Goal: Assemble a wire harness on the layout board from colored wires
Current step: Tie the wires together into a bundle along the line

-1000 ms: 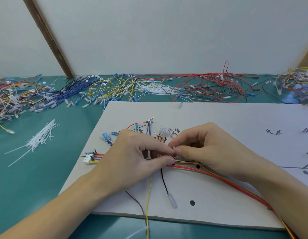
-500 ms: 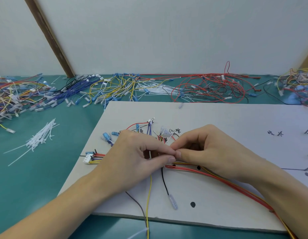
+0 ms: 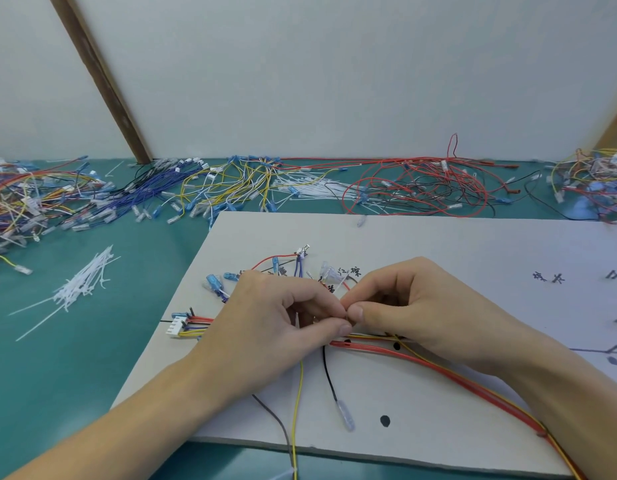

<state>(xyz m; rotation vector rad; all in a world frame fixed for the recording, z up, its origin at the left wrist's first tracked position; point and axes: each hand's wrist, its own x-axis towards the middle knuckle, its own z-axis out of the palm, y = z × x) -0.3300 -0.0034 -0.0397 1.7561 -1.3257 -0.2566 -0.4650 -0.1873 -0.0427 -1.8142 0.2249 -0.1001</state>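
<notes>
The grey layout board (image 3: pixel 438 258) lies on the green table, marked with black dots and handwriting. On it a wire harness (image 3: pixel 438 372) of red, orange and yellow wires runs from a white connector (image 3: pixel 175 326) at the left towards the lower right. My left hand (image 3: pixel 265 327) and my right hand (image 3: pixel 414 306) meet fingertip to fingertip over the bundle's middle, both pinching something small and pale at the bundle; the fingers hide what it is. A yellow wire (image 3: pixel 297 403), a grey wire (image 3: pixel 276 420) and a black wire with a clear terminal (image 3: pixel 345 415) hang off towards the board's front edge.
A pile of white cable ties (image 3: pixel 82 284) lies on the table to the left. Heaps of loose wires line the back: mixed colours (image 3: pixel 26 199), blue and yellow (image 3: pixel 210 185), red and black (image 3: pixel 421 185), and another heap (image 3: pixel 594 174) far right. A wall stands behind.
Both hands stay pinched together over the bundle; the fingertips have shifted only slightly. The view has barely moved.
</notes>
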